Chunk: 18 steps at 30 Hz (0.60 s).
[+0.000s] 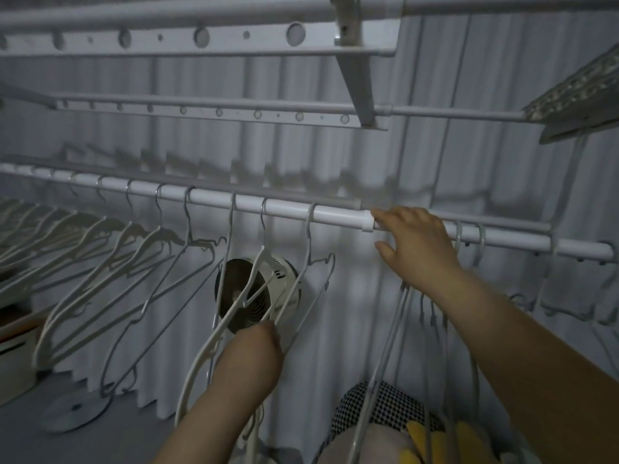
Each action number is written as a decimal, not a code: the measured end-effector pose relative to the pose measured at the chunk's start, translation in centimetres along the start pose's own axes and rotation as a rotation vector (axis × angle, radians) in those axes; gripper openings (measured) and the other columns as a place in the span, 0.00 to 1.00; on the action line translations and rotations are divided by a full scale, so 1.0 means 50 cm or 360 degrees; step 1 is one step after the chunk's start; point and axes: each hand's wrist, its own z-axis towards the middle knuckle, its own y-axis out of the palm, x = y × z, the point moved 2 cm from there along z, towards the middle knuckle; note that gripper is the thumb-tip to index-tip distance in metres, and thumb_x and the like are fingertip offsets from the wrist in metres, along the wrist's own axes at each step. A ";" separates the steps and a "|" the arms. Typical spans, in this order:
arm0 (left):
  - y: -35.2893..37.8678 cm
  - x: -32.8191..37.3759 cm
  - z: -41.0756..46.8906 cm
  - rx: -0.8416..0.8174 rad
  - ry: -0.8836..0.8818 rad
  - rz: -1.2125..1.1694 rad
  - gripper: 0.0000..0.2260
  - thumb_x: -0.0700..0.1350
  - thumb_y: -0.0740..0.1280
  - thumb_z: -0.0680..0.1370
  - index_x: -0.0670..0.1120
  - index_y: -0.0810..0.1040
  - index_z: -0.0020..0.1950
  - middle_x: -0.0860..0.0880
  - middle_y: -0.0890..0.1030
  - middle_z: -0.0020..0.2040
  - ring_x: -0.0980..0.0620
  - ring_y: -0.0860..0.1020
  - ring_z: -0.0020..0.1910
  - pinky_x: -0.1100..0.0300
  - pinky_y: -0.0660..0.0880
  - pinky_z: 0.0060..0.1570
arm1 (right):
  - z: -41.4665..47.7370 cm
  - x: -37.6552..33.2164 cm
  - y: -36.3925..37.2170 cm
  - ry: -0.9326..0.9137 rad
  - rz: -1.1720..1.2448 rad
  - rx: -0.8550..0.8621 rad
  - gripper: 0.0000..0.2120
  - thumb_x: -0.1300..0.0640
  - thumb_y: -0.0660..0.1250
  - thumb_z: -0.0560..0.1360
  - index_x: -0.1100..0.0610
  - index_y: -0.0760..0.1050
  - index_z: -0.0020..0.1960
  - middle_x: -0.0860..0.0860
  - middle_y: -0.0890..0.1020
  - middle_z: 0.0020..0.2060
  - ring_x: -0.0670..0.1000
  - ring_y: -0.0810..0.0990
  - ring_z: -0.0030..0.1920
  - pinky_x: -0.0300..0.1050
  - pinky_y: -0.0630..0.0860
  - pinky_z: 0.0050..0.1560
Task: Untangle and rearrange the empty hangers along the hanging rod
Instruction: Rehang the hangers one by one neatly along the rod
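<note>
While both hands work at the rod, the scene runs left to right as follows.
Spaced hangers (110,262): a row of empty white hangers hooked at even gaps on the rod, from far left to centre.
Rod (284,209): white, slanting from middle left down to the right edge.
Fan (254,293): behind the centre hangers, low centre.
Left hand (258,349): bottom centre, fingers closed on the lower bar of a centre hanger (284,296).
Right hand (415,246): right of centre, fingers spread apart at the rod, clamped on nothing.
Bunched hangers (412,329): crowded together under the right hand and forearm.
</note>
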 end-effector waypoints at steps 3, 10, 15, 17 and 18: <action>-0.007 -0.010 0.010 -0.0012 -0.0033 0.0051 0.11 0.37 0.58 0.78 0.43 0.73 0.58 0.44 0.81 0.54 0.47 0.80 0.52 0.64 0.71 0.41 | 0.000 -0.002 0.001 0.0010 0.0010 0.0021 0.24 0.58 0.64 0.74 0.56 0.65 0.69 0.57 0.72 0.65 0.58 0.66 0.67 0.49 0.59 0.66; -0.003 -0.024 0.022 -0.0031 -0.0051 0.0070 0.14 0.39 0.55 0.79 0.42 0.71 0.63 0.43 0.79 0.58 0.47 0.77 0.57 0.60 0.72 0.52 | 0.000 -0.002 0.001 0.0022 -0.0001 0.0033 0.23 0.59 0.65 0.74 0.57 0.67 0.68 0.57 0.73 0.64 0.58 0.67 0.66 0.50 0.60 0.66; -0.009 -0.022 0.021 0.0006 -0.0043 0.0120 0.13 0.38 0.54 0.79 0.41 0.71 0.61 0.42 0.79 0.57 0.46 0.77 0.55 0.60 0.73 0.49 | -0.002 0.003 -0.001 0.0025 -0.0040 0.0007 0.24 0.56 0.63 0.75 0.55 0.64 0.70 0.55 0.70 0.67 0.56 0.65 0.67 0.48 0.58 0.67; -0.014 -0.020 0.014 0.0037 -0.0008 0.0091 0.13 0.39 0.54 0.79 0.43 0.72 0.60 0.43 0.80 0.54 0.45 0.79 0.53 0.59 0.74 0.47 | -0.003 0.006 -0.003 0.0024 -0.0049 -0.0015 0.24 0.55 0.63 0.75 0.54 0.63 0.70 0.54 0.70 0.67 0.55 0.64 0.68 0.46 0.57 0.67; -0.017 -0.019 0.008 0.0074 0.0030 0.0060 0.13 0.41 0.54 0.79 0.45 0.70 0.62 0.44 0.80 0.54 0.46 0.79 0.52 0.58 0.74 0.47 | -0.004 0.008 -0.004 0.0019 -0.0046 -0.0033 0.25 0.55 0.63 0.75 0.54 0.62 0.71 0.53 0.69 0.68 0.54 0.63 0.68 0.46 0.56 0.67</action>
